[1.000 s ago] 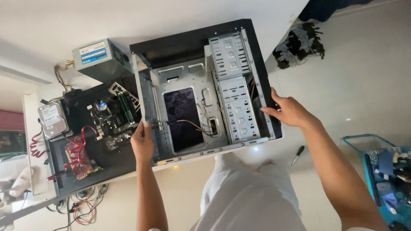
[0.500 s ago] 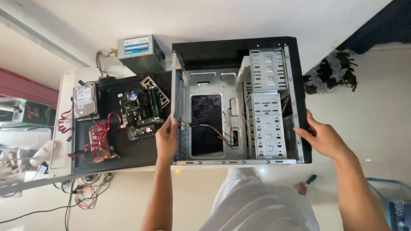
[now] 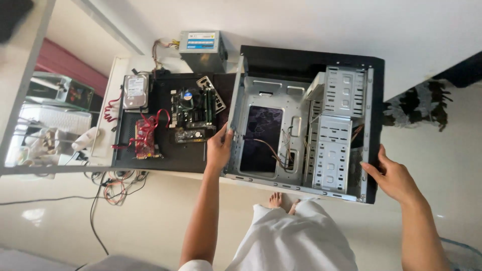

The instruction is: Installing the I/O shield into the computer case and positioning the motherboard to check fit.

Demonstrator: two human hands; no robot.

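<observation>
Desk side: hard drive [image 3: 135,92] and circuit board [image 3: 193,114] lying left of the case
Left hand [image 3: 219,148]: fingers gripping the open computer case [image 3: 301,125] at its left edge
Right hand [image 3: 394,176]: fingers clasping its right edge

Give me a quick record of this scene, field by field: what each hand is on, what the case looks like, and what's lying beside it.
left hand: grips the left edge of the computer case
right hand: grips the case's right, black side
case state: side open, lying on the desk; bare metal interior, drive cages, loose wires
beside case, left: motherboard, hard drive, card with red cables on a black panel
behind: grey power supply
floor: tangled cables
</observation>
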